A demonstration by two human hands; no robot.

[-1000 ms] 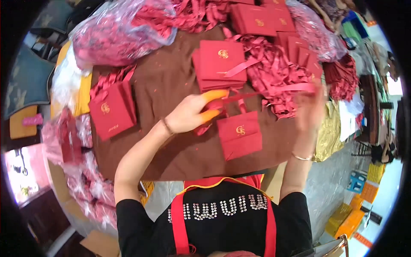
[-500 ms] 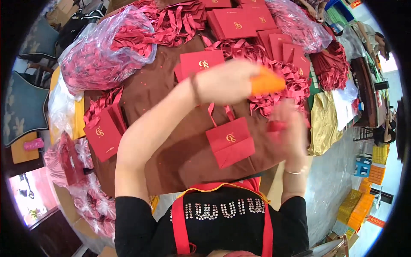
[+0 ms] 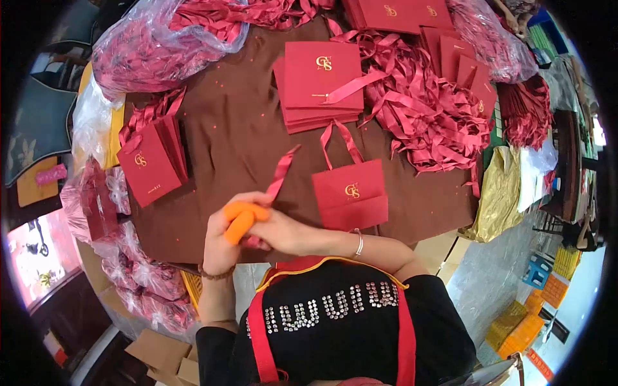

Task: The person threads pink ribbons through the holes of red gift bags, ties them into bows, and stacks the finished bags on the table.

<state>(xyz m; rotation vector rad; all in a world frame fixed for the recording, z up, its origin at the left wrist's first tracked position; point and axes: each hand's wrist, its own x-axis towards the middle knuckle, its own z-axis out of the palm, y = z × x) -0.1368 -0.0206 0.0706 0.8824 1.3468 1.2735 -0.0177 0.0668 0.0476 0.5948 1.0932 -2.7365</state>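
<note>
My two hands meet low over the near left of the table. Closed fingers of my left hand (image 3: 221, 233), two of them in orange covers (image 3: 242, 222), press against my right hand (image 3: 286, 230), which is closed too. A red ribbon (image 3: 282, 172) runs between them, its free end pointing up and away; the fingers hide the rest, so I cannot tell which hand grips it more. Right of my hands, a red paper bag (image 3: 351, 193) with ribbon handles lies on the brown cloth (image 3: 225, 141). A stack of red bags (image 3: 322, 77) lies beyond it.
A tangled heap of red ribbons (image 3: 428, 106) covers the table's right side. Several red bags with handles (image 3: 151, 161) lean together at the left. Clear plastic sacks of red goods (image 3: 151, 55) stand behind. A gold foil sheet (image 3: 496, 199) hangs at the right edge.
Both hands have come from near the ribbon heap at the right to the near left, where they meet. A ribbon now shows between them. The view has shifted slightly.
</note>
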